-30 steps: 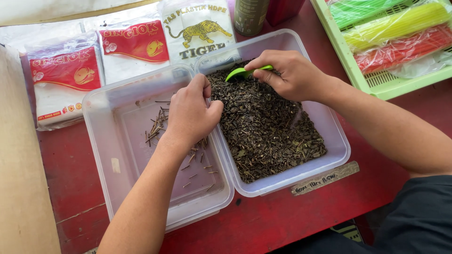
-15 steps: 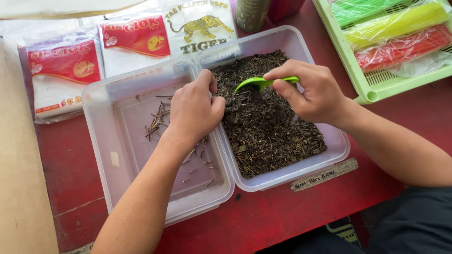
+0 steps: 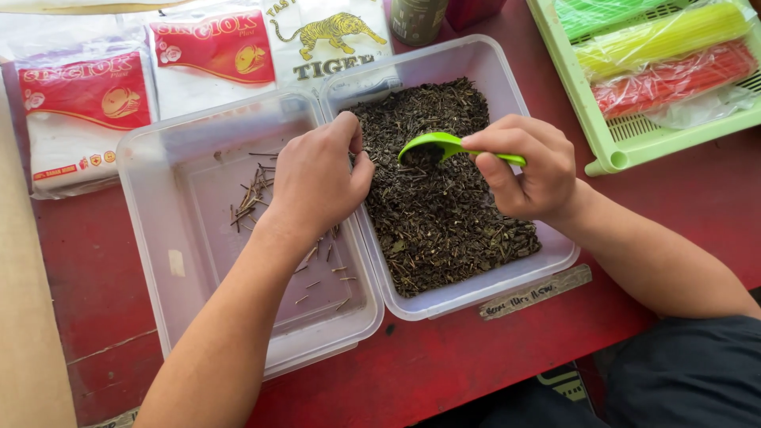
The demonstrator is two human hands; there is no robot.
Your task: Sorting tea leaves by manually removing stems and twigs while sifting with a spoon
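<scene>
The right hand (image 3: 527,170) grips a green plastic scoop (image 3: 444,147) by its handle, fingers closed around it, the bowl of the scoop resting on the dried leaves (image 3: 444,206) that fill the right tub (image 3: 555,257). The left hand (image 3: 317,178) is loosely curled over the wall where the two clear tubs meet, its fingertips pinched together at the edge of the leaves; whether it holds anything between them cannot be told. The left tub (image 3: 151,261) holds only a scatter of thin brown twigs (image 3: 252,194), most in a small pile just left of the left hand, a few loose ones nearer the front.

Both tubs sit side by side, touching, on a red surface (image 3: 444,372). Behind the left tub lie two flat white packets with red labels (image 3: 87,95), and next to them a white packet printed with a striped cat (image 3: 329,36). A dark round container (image 3: 418,17) stands behind the right tub. At the far right a pale green tray (image 3: 610,154) carries clear-wrapped bundles in green, yellow and red (image 3: 666,43). A narrow strip label with handwriting (image 3: 535,292) is stuck to the surface along the front of the right tub
</scene>
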